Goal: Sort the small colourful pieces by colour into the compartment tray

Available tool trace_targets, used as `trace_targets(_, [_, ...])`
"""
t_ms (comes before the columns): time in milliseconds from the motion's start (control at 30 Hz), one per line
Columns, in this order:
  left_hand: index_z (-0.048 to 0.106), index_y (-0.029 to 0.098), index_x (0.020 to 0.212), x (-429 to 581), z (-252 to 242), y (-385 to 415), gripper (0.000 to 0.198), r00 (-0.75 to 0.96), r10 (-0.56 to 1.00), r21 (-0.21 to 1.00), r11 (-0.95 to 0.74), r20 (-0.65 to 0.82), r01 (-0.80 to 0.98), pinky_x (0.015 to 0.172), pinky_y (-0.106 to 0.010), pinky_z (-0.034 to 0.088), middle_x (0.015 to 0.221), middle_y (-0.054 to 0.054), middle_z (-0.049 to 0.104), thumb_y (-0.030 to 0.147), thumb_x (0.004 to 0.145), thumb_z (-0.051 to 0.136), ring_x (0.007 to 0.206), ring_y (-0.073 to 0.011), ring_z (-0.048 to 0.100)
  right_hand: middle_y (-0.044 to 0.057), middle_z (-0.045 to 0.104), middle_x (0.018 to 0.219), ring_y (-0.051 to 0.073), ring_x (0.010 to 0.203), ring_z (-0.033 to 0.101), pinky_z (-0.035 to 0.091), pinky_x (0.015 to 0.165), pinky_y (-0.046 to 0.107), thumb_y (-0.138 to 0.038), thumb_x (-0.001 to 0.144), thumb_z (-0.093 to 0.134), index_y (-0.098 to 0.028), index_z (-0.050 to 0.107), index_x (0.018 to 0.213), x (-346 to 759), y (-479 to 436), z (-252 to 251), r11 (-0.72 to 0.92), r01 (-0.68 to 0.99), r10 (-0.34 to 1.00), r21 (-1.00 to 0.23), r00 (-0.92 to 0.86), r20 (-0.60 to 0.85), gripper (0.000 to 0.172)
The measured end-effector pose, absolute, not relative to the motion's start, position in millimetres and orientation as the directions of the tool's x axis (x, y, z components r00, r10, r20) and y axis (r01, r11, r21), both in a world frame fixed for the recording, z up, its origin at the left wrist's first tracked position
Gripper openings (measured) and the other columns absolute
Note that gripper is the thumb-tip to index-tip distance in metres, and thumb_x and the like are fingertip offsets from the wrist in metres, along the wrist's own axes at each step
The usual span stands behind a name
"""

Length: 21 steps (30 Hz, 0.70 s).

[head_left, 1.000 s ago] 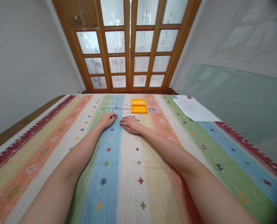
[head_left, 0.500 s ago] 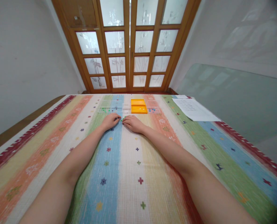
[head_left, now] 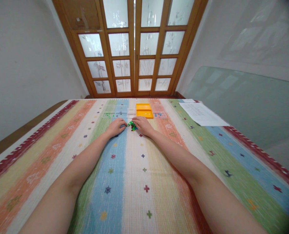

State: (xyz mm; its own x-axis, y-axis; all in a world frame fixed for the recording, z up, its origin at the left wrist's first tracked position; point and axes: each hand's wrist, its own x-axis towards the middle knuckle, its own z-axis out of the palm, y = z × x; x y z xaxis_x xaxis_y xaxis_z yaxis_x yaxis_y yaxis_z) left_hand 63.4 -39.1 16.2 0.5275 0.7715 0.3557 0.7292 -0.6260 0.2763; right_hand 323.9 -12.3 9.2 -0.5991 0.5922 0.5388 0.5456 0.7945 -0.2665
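Observation:
Between my hands is a small cluster of toy-like pieces (head_left: 132, 126), mostly green with dark red, blue and yellow bits; its exact kind is too small to tell. My right hand (head_left: 144, 125) grips it from the right, fingers curled over its far side. Close by on the left, my left hand (head_left: 116, 127) has thumb and fingers pinched together at the cluster's green edge. Whatever is between those fingertips is hidden. Both forearms rest low over the striped tablecloth (head_left: 134, 182).
Just beyond my hands lies an open orange case (head_left: 144, 107) with a few pale bits inside. Clear trays flank it: the left tray (head_left: 110, 110) holds small green pieces, the right tray (head_left: 159, 110) blue ones. Printed paper sheets (head_left: 201, 114) lie at the right.
The green, multicoloured cluster, mostly covered by my right hand before, now shows between my hands. My right hand has turned and shifted slightly right; the left has barely moved.

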Motion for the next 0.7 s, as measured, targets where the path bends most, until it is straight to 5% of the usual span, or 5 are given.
trace_targets(400, [0.077,0.022,0.103,64,19,-42,0.019,0.521,0.779,0.284,-0.618,0.35,0.733,0.1,-0.04,0.048,0.108,-0.008,0.074,0.026,0.094,0.06,0.108,-0.0263,0.064,0.015,0.066,0.145,0.029,0.135,0.059,0.044,0.118,0.048,-0.02,0.104,0.044,-0.016,0.073,0.134,351,14,7,0.533,0.754,0.773,-0.385,-0.248,0.584,0.042])
trace_targets(700, [0.075,0.021,0.101,63,18,-39,0.019,0.297,0.876,0.517,-0.468,0.381,0.717,0.082,-0.034,0.05,0.094,-0.004,0.076,0.026,0.09,0.061,0.081,-0.0197,0.065,0.014,0.062,0.15,0.029,0.14,0.056,0.044,0.12,0.05,-0.025,0.104,0.049,-0.018,0.077,0.123,354,16,1,0.505,0.793,0.797,-0.341,-0.277,0.536,0.034])
